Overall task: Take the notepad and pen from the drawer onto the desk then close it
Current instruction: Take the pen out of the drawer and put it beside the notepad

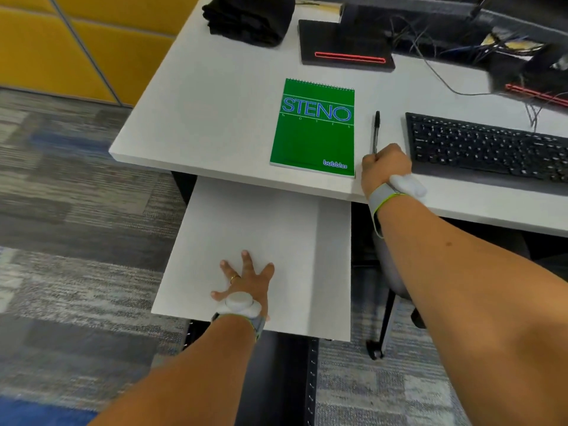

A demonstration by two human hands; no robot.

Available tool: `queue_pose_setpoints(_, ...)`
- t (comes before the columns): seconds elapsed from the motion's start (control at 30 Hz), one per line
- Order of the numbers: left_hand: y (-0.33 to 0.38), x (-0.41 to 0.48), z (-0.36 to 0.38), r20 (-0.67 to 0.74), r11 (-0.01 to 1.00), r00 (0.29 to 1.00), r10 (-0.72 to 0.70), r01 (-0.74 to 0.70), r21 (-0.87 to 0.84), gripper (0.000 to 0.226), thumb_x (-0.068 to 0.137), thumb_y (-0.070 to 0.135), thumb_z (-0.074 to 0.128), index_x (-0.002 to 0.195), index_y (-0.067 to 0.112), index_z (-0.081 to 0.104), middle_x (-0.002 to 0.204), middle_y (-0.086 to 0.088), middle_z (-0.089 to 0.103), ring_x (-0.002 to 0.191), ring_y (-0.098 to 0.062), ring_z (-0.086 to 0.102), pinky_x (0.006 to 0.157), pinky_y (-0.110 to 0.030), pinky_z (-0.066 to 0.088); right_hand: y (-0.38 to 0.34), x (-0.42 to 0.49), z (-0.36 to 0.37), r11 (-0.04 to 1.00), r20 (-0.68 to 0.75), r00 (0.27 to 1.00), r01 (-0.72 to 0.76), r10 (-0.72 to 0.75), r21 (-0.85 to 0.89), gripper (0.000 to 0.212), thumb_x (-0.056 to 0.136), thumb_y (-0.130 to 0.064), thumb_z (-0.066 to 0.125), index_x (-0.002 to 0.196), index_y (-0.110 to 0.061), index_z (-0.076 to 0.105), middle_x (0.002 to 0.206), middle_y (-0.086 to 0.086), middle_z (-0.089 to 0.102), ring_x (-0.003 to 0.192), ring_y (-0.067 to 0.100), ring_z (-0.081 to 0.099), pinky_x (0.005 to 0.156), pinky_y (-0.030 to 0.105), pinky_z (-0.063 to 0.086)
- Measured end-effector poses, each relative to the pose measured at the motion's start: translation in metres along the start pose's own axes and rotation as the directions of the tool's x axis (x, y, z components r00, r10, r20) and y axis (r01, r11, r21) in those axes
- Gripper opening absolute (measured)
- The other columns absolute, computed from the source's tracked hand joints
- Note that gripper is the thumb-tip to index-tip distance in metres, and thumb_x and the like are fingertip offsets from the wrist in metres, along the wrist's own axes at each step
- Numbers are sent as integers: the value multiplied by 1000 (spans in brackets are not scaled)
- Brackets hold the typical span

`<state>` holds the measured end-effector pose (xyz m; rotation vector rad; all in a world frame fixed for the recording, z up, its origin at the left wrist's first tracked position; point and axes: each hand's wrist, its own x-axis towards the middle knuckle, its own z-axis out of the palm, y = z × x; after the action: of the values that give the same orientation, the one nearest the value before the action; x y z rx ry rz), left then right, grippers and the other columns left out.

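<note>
A green spiral notepad (312, 130) marked STENO lies flat on the white desk (215, 96), near its front edge. A black pen (376, 130) lies on the desk just right of the notepad, pointing away from me. My right hand (385, 167) is closed around the pen's near end. Below the desk edge a white drawer panel (292, 235) sticks out toward me. My left hand (246, 281) rests flat on its near part with fingers spread, holding nothing.
A black keyboard (488, 149) sits on the desk right of my right hand. Behind the notepad stand a black monitor base (345, 46), a folded black cloth (249, 18) and tangled cables (479, 53). A chair leg (384, 327) stands right of the drawer, over grey carpet.
</note>
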<state>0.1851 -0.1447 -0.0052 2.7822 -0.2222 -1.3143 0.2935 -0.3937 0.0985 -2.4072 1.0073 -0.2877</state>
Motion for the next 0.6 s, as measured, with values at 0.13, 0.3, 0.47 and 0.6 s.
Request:
queue_pose_setpoints(0.13, 1, -1, -2, 10, 1000, 1000, 2, -2, 5, 105, 75, 27, 79, 146, 46, 3, 157, -5, -32, 141, -52, -22, 101, -79, 23, 0, -2, -4, 1000, 24, 999, 24, -24, -7, 27, 88, -23, 49, 104, -1, 56, 102, 17, 66, 75, 27, 55, 57, 24, 33)
queue_pose_setpoints(0.3, -1, -1, -1, 4, 1000, 1000, 10, -11, 16, 105, 76, 27, 78, 146, 46, 2, 157, -6, -33, 140, -53, -22, 100, -79, 24, -4, -4, -6, 1000, 41, 999, 27, -27, 6, 27, 87, -20, 50, 105, -1, 54, 103, 18, 66, 70, 24, 48, 60, 27, 34)
queue_pose_setpoints(0.47, 0, 1, 0, -2, 1000, 1000, 8, -8, 7, 105, 76, 25, 78, 146, 45, 3, 156, -6, -34, 140, -53, -22, 100, -80, 24, -4, -6, -9, 1000, 56, 998, 20, -19, -4, 27, 88, -19, 49, 108, -1, 52, 105, 18, 66, 70, 23, 48, 54, 24, 29)
queue_pose_setpoints(0.6, -1, 3, 3, -24, 1000, 1000, 10, -9, 22, 105, 75, 26, 78, 146, 45, 3, 157, -7, -32, 140, -53, -21, 99, -80, 25, -5, -9, -10, 1000, 38, 999, 14, -13, -25, 33, 86, -24, 52, 110, -1, 50, 111, 16, 65, 85, 29, 60, 61, 25, 32)
